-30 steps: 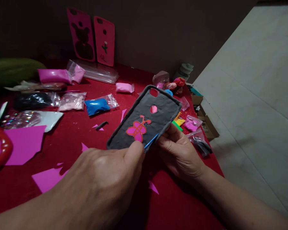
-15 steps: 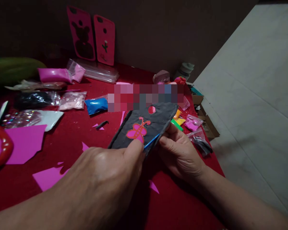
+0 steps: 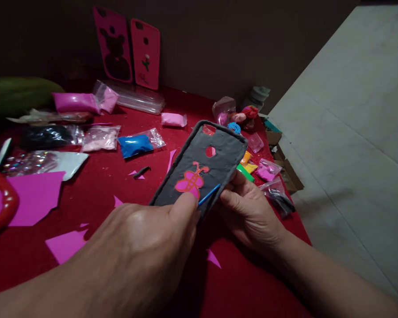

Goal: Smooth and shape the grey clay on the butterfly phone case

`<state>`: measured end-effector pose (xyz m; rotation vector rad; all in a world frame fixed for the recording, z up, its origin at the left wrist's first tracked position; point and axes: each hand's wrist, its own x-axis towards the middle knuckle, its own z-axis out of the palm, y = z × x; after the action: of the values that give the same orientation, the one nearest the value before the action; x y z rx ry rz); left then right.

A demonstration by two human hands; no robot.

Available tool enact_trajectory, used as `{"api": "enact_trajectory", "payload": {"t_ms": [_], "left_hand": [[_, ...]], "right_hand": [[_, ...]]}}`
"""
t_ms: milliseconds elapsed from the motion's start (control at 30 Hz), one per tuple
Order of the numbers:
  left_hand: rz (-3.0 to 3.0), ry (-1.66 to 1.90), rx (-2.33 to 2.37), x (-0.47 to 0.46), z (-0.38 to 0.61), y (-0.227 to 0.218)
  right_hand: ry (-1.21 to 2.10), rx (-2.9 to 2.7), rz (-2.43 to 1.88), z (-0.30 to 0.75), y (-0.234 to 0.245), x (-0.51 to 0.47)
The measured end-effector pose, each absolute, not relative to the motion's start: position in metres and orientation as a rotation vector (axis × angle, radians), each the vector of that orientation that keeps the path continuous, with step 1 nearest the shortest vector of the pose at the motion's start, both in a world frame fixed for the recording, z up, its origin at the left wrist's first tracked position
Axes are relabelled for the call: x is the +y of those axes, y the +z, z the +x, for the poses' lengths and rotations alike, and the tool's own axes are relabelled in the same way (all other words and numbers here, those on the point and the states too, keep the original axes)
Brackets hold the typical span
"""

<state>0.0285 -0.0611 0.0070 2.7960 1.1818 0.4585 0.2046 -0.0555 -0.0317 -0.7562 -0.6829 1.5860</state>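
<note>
— State of the left hand point(image 3: 142, 247)?
— Closed round the near end of the grey phone case point(image 3: 215, 152), thumb on top, pressed right beside the pink butterfly point(image 3: 189, 180).
— And the right hand point(image 3: 248, 212)?
— Gripping the case's right edge, fingers curled against the rim.
— Whereabouts of the case?
— Held tilted above the red desk point(image 3: 96, 190), butterfly side up, between both hands.
— And the blue stick point(image 3: 209, 194)?
— Poking out between the left thumb and the right hand, across the case's near right corner. Cannot tell which hand grips it.
— Round about?
— A blue clay bag point(image 3: 134, 145) lying left of the case, a pink foam sheet point(image 3: 29, 196) and red scissors point(image 3: 5, 203) at the far left, two pink cases point(image 3: 146, 53) propped against the back wall.
</note>
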Motion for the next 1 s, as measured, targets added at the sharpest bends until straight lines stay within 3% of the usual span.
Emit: {"api": "enact_trajectory", "payload": {"t_ms": [167,467,700,1000], "left_hand": [[2.75,0.381,1.175,-0.061,0.0279,0.0092],[2.712,0.696,1.167,-0.0617,0.0334,0.0068],[2.717,0.383,1.161,-0.0621,0.0337,0.0066],[2.693,0.496,1.189,-0.0587,0.0351,0.0116]], "right_hand": [[1.569,-0.715,-0.779,0.2051,-0.0322,-0.0557],[1.564,-0.693,-0.796,0.2033,-0.0302,-0.0549],[1.555,-0.71,-0.811,0.2031,-0.0315,-0.0557],[1.652,-0.755,-0.812,0.2052,-0.0317,-0.0567]]}}
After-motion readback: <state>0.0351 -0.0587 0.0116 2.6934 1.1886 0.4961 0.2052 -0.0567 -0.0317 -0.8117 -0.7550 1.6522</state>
